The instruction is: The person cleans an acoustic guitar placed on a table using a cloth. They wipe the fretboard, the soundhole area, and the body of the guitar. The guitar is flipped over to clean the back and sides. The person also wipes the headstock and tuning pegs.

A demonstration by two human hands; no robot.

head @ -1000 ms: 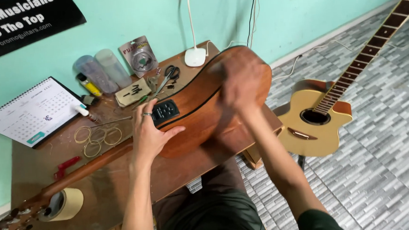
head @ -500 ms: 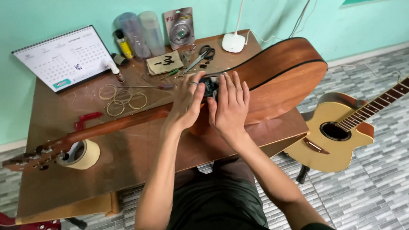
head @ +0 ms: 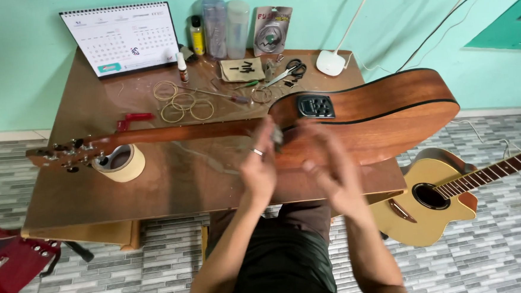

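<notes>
Low in the frame's centre both hands hover blurred, left hand [head: 259, 170] and right hand [head: 332, 175] with fingers loosely open, holding nothing, just before the guitar [head: 366, 120], lying left-to-right across the counter [head: 85, 197].

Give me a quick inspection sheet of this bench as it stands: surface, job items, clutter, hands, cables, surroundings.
Surface: brown wooden table, scuffed.
Job's things: brown acoustic guitar lying on its side across the table, headstock to the left.
Clutter: roll of beige masking tape, coiled strings, black scissors, desk calendar, red string winder.
Grippers: left hand and right hand blurred at the guitar's waist; grip unclear.
Cables: white lamp cable, black wall cable.
Surroundings: yellow guitar, red guitar, tiled floor.
</notes>
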